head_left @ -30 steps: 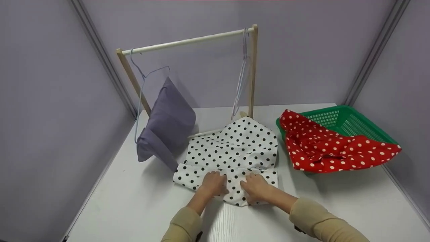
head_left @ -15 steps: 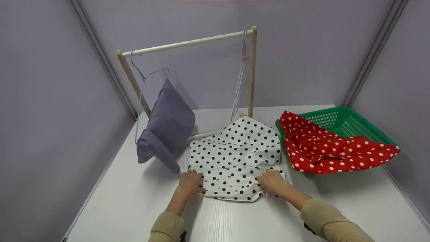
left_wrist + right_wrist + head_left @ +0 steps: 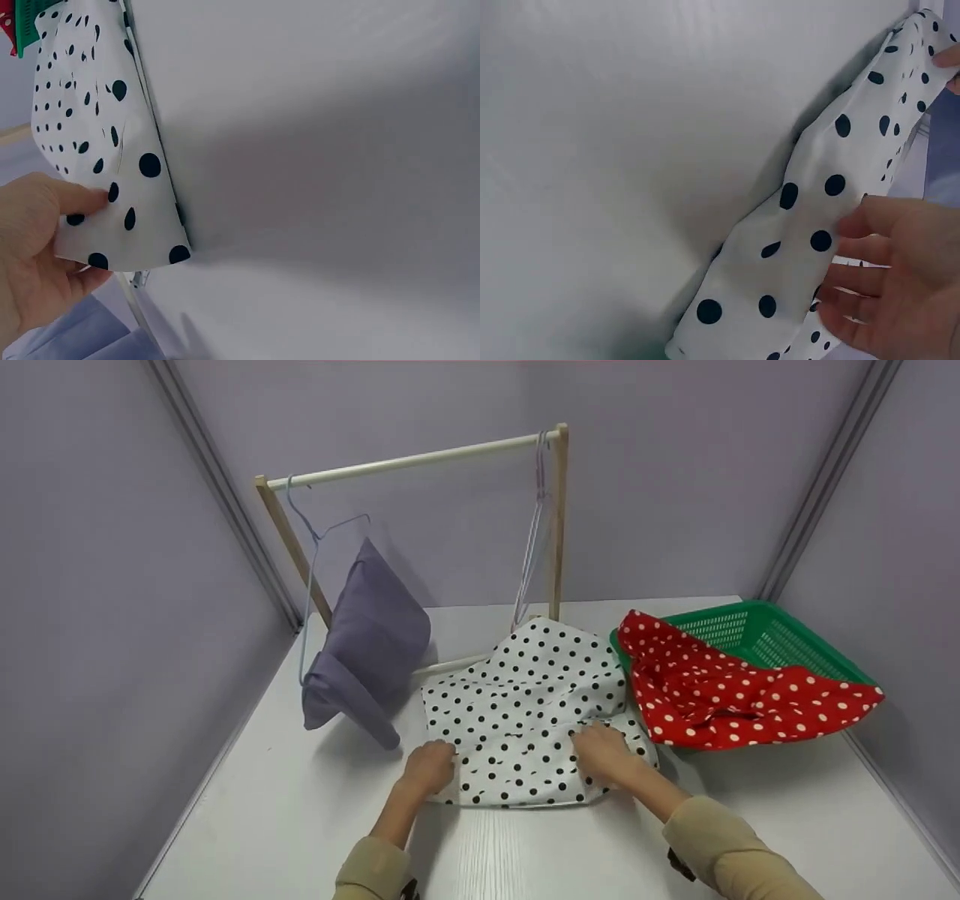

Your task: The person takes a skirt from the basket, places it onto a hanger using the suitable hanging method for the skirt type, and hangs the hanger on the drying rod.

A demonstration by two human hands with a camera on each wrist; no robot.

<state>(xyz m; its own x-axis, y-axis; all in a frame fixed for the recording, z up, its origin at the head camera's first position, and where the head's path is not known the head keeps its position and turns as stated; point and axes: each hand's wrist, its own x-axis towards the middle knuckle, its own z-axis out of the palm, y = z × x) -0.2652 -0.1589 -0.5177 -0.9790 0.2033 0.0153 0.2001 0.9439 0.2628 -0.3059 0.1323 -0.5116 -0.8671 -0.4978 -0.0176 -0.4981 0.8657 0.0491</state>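
Observation:
A white cloth (image 3: 517,712) with black polka dots lies folded on the table, its near part turned into a strip. My left hand (image 3: 430,766) pinches the strip's left end. In the left wrist view the thumb of that left hand (image 3: 34,232) lies on top of the cloth (image 3: 112,150), with the fingers underneath. My right hand (image 3: 600,751) grips the strip near its right end. In the right wrist view the thumb of the right hand (image 3: 900,270) meets the strip's edge; its other fingertips are partly hidden by the dotted cloth (image 3: 802,217).
Behind the cloth stands a wooden rack with a white rail (image 3: 420,459). A purple cloth (image 3: 367,637) hangs on a blue hanger (image 3: 309,585) at its left; thin hangers (image 3: 531,555) hang at its right. A red polka-dot cloth (image 3: 720,697) drapes over a green basket (image 3: 795,641).
My left hand has moved left to the strip's end, and my right hand has shifted right. The near strip of cloth now lies more spread out and straighter.

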